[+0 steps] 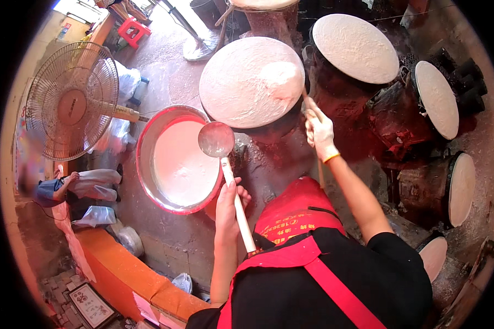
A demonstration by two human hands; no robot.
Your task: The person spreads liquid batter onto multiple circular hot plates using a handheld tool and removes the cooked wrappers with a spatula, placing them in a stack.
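My left hand (225, 207) is closed round the long pale handle of a ladle (216, 139). The ladle's round metal bowl hangs over the rim of a big basin (146, 178), which holds smooth pale batter (184, 162). Ahead of me lies a large round griddle covered by a thin, uneven layer of batter (239, 82), with a brighter patch at its right. At that griddle's right edge, my right hand (319, 133) grips a thin wooden stick (320, 174). The far end of the stick is hard to make out.
Several more batter-coated griddles, such as the far right one (357, 48), stand on drum-like stoves in an arc to my right. On the left are a standing fan (72, 107), a person (85, 186) and an orange counter (115, 263). A red stool (133, 33) stands farther off.
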